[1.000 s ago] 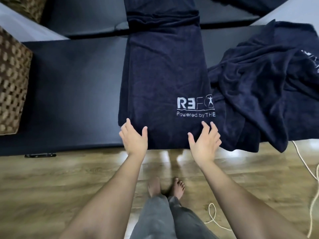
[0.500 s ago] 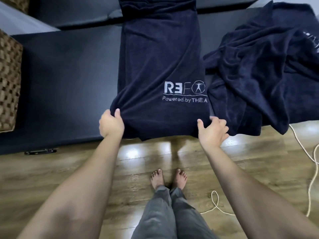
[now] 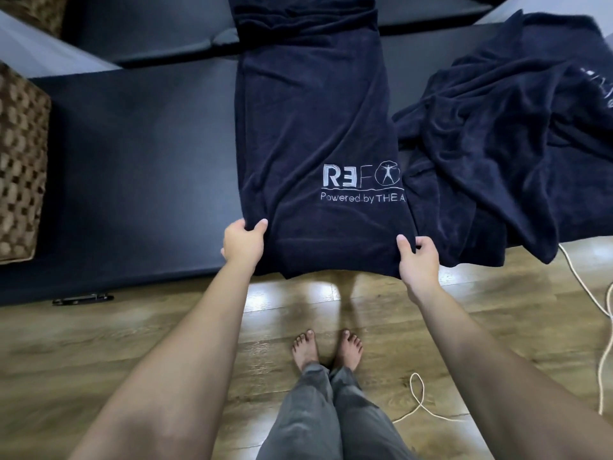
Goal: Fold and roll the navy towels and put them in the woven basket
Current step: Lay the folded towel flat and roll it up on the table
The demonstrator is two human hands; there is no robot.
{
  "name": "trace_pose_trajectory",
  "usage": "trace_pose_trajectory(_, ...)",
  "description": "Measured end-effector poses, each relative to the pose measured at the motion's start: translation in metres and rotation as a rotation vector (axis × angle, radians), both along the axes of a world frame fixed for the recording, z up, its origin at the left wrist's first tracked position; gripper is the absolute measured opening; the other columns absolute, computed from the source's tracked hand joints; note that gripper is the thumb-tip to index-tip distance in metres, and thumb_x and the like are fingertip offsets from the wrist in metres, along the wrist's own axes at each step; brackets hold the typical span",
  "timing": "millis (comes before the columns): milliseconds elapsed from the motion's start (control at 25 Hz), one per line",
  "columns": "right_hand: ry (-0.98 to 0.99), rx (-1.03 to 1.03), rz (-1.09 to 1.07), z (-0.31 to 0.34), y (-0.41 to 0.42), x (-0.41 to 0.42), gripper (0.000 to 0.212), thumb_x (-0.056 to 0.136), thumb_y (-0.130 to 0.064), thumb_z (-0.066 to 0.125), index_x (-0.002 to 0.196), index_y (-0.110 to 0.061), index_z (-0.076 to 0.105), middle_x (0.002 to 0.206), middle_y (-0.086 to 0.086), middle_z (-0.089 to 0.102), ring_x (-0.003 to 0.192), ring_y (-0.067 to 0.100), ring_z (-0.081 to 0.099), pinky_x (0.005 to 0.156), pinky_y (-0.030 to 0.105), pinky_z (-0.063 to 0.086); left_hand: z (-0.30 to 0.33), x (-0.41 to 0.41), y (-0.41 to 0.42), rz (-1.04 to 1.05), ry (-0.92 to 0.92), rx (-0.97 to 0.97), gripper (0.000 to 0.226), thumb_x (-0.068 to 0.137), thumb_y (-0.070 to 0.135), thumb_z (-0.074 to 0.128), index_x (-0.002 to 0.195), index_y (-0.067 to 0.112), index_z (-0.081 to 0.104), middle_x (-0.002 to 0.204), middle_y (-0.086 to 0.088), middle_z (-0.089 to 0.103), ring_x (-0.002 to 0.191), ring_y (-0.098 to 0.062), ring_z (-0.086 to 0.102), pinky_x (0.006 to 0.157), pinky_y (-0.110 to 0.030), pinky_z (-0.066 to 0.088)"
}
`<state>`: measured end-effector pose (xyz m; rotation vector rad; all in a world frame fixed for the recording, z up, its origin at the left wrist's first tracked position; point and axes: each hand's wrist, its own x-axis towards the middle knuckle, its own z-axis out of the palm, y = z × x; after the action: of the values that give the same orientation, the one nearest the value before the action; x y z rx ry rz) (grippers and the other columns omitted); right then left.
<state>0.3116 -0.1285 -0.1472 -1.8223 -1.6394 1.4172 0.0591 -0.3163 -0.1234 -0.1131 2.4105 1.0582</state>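
Note:
A navy towel [image 3: 308, 127], folded into a long strip with a white logo near its end, lies across the dark padded bench [image 3: 139, 167]. My left hand [image 3: 242, 242] grips its near left corner, and my right hand [image 3: 419, 260] grips its near right corner. The near edge hangs slightly over the bench's front edge. A second navy towel [image 3: 504, 154] lies crumpled on the bench to the right, touching the first. The woven basket [image 3: 20, 161] stands at the far left, only its side showing.
The wooden floor [image 3: 99, 343] runs in front of the bench, with my bare feet on it. A pale cord [image 3: 421, 403] loops on the floor at the right. Another dark padded surface [image 3: 149, 24] lies behind the bench.
My hands went from lying flat on the towel's near end to gripping its two corners. The near edge is now lifted and pulled a little toward me.

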Motion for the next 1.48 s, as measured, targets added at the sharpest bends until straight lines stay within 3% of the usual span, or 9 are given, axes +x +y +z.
trace_pose_trajectory(200,0.024,-0.021,0.009,0.004,0.002,0.004,0.036,0.098,-0.038,0.061,0.121,-0.010,0.057,0.120,0.010,0.063,0.109,0.026,0.058,0.101,0.039,0.046,0.004,0.028,-0.021,-0.009,-0.018,0.153,0.032,0.100,0.040,0.056,0.083,0.013,0.059,0.080,0.002,0.060,0.078,-0.020,0.055,0.071,-0.033,0.044)
trace_pose_trajectory(320,0.033,-0.059,0.041,0.001,0.004,0.009,0.033,0.096,-0.044,0.062,0.118,-0.019,0.058,0.121,0.010,0.067,0.115,0.028,0.062,0.105,0.047,0.048,-0.001,0.047,-0.026,0.011,-0.095,0.022,0.053,0.094,0.057,0.058,0.068,0.015,0.039,0.065,0.001,0.043,0.064,-0.022,0.041,0.059,-0.034,0.033)
trace_pose_trajectory(440,0.086,-0.113,0.092,0.009,0.006,0.013,0.026,0.096,-0.041,0.064,0.112,-0.023,0.057,0.107,0.003,0.070,0.103,0.021,0.065,0.093,0.034,0.052,-0.006,0.066,-0.022,0.056,-0.094,-0.122,0.065,0.086,0.075,0.052,0.063,0.016,0.039,0.062,0.002,0.049,0.066,-0.025,0.049,0.070,-0.038,0.046)
trace_pose_trajectory(560,0.107,-0.167,0.088,0.016,0.010,0.018,0.023,0.099,-0.033,0.062,0.116,-0.019,0.057,0.095,-0.007,0.065,0.087,0.008,0.062,0.076,0.018,0.046,-0.005,0.084,-0.009,0.297,-0.199,0.009,0.072,0.077,0.084,0.052,0.070,0.013,0.057,0.075,0.002,0.062,0.075,-0.026,0.059,0.087,-0.044,0.054)
trace_pose_trajectory(720,0.163,-0.259,0.083,0.010,0.017,0.022,0.044,0.084,-0.047,0.073,0.120,-0.023,0.066,0.118,-0.002,0.070,0.110,0.016,0.067,0.102,0.037,0.051,-0.007,0.103,0.012,0.657,-0.337,0.267,0.078,0.074,0.080,0.063,0.118,0.017,0.048,0.126,0.001,0.057,0.108,-0.028,0.058,0.103,-0.047,0.047)
trace_pose_trajectory(880,0.246,-0.349,0.055,-0.018,0.031,0.035,0.052,0.067,-0.053,0.077,0.113,-0.030,0.069,0.117,-0.004,0.074,0.111,0.018,0.069,0.105,0.048,0.051,-0.018,0.109,0.008,0.612,-0.610,0.275,0.123,0.059,0.094,0.058,0.152,0.022,0.025,0.147,0.002,0.049,0.131,-0.030,0.052,0.114,-0.064,0.031)
trace_pose_trajectory(1080,0.301,-0.431,-0.008,0.019,0.020,0.030,0.018,0.096,-0.024,0.068,0.113,-0.024,0.064,0.116,0.006,0.073,0.096,0.023,0.071,0.072,0.043,0.060,-0.013,0.112,-0.009,0.643,-0.577,0.588,0.046,0.094,0.040,0.070,0.128,0.017,0.051,0.132,-0.007,0.064,0.108,-0.032,0.068,0.092,-0.052,0.057)
trace_pose_trajectory(1280,0.378,-0.536,-0.103,0.039,0.024,0.023,0.018,0.099,-0.017,0.064,0.116,-0.017,0.060,0.112,0.011,0.067,0.084,0.025,0.065,0.060,0.035,0.053,0.016,0.094,-0.018,0.802,-0.573,0.700,0.034,0.092,0.013,0.071,0.124,0.008,0.060,0.112,-0.016,0.071,0.085,-0.030,0.072,0.061,-0.037,0.061)
trace_pose_trajectory(1480,0.710,-0.646,-0.289,0.074,0.042,-0.016,0.022,0.104,-0.016,0.054,0.125,-0.009,0.057,0.113,0.014,0.071,0.098,0.033,0.072,0.068,0.036,0.062,0.048,0.044,0.015,0.750,-0.507,0.983,0.034,0.106,0.020,0.050,0.138,0.007,0.049,0.126,-0.013,0.066,0.117,-0.032,0.066,0.092,-0.048,0.058)
